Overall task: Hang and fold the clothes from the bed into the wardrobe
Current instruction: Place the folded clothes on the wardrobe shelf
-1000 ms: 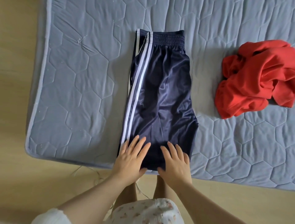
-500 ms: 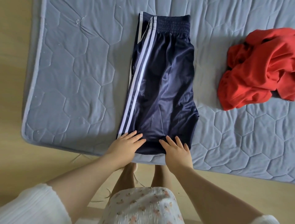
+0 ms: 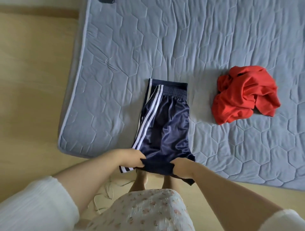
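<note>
Leftmost, saw a pale wooden floor (image 3: 33,82) running beside and below the mattress (image 3: 165,41). Noted a white sleeve (image 3: 36,207) low in the corner, on the left arm. Found a thin light cord (image 3: 107,192) looped on the floor, just left of the bare feet (image 3: 140,179). Made out a blue-grey quilted cover on the mattress, stitched in hexagons and creased in places. Glimpsed a dark object (image 3: 107,1) cut off by the top edge, too little of it showing to name.

Gripped the near hem of the shorts (image 3: 165,128) with the left hand (image 3: 130,155), curled tight on the striped side. Kept the rest of the shorts flat on the mattress near its lower left corner: navy, shiny, folded lengthwise, white stripes down the left edge, elastic waistband at the far end. Held the hem lifted and bunched over the mattress edge, with a striped corner hanging under the left hand and a dark corner drooping lower on the right. Clamped the other side of the hem in the right hand (image 3: 180,164), close to the left, with only a short bridge of bunched cloth between. Looked down past both onto a floral skirt (image 3: 145,206).

Left a red garment (image 3: 244,94) crumpled on the mattress, well apart from the shorts, untouched.
</note>
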Motion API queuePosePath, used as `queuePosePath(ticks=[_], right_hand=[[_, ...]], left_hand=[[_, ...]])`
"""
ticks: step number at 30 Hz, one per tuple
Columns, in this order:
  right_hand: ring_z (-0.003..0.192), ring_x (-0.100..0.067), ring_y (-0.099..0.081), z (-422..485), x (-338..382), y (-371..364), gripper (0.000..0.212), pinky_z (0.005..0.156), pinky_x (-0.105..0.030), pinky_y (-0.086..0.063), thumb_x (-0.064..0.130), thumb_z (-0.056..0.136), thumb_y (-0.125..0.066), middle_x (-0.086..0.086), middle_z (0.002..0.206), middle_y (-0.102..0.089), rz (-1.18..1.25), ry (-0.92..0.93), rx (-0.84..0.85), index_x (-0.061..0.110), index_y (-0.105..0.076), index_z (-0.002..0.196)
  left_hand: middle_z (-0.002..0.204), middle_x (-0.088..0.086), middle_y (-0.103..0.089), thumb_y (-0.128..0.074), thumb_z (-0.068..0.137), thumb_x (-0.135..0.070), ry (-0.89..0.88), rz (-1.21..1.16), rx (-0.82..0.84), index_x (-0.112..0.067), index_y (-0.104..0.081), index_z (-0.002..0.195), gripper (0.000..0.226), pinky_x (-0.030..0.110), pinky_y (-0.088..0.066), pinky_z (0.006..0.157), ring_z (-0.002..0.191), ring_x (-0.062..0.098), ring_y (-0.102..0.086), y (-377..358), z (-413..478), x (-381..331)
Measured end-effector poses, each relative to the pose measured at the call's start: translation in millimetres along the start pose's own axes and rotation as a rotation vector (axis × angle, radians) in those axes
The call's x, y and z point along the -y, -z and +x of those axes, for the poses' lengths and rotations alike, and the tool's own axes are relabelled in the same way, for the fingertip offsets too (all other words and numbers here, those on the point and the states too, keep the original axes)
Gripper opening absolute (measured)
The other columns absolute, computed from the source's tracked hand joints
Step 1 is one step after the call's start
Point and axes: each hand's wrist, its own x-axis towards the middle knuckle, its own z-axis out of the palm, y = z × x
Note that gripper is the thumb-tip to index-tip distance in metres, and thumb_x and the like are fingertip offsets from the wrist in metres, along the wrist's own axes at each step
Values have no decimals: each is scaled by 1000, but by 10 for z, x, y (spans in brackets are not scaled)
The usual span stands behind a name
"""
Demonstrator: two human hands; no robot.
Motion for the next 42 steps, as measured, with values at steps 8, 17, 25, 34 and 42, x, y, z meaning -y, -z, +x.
queuePosePath(ticks=[8,17,25,34,42], right_hand=[[65,-17,-40,-273,-39,1100,25,53,-23,-28,4,89,-40,1,71,-42,-93,-65,-201,16,-48,68],[134,-31,-28,-82,-312,1788,53,105,-43,-25,19,90,-38,-4,147,-36,-57,-177,-788,32,-32,141],[128,-35,-35,510,-595,1467,64,102,-48,-34,28,87,-52,-6,145,-30,517,-251,-716,25,-20,143],[85,-26,-56,1063,-689,1418,7,72,-29,-38,14,86,-58,1,83,-58,990,-187,-911,12,-55,91],[139,-29,-22,937,-707,1564,78,110,-48,-19,32,87,-59,-2,155,-18,706,-332,-1039,30,-11,149]], left_hand=[[91,-1,-53,-48,94,-21,-47,203,-162,-12,-62,105,20,24,-39,76,87,18,-51,1049,-282,-470],[147,4,-33,-43,96,-31,10,529,-841,-34,-31,140,46,43,-25,107,137,27,-28,1736,-47,-621],[154,10,-12,-71,80,-34,168,-532,-982,-18,-3,149,98,41,-27,111,140,27,-23,1387,656,-202],[98,2,-67,-70,79,-8,-31,-1096,-957,-17,-59,97,23,34,-52,79,90,19,-65,1374,1013,0],[153,9,-22,-65,84,-29,236,-319,-1153,-23,-11,149,85,46,-28,109,136,32,-28,1654,1074,-148]])
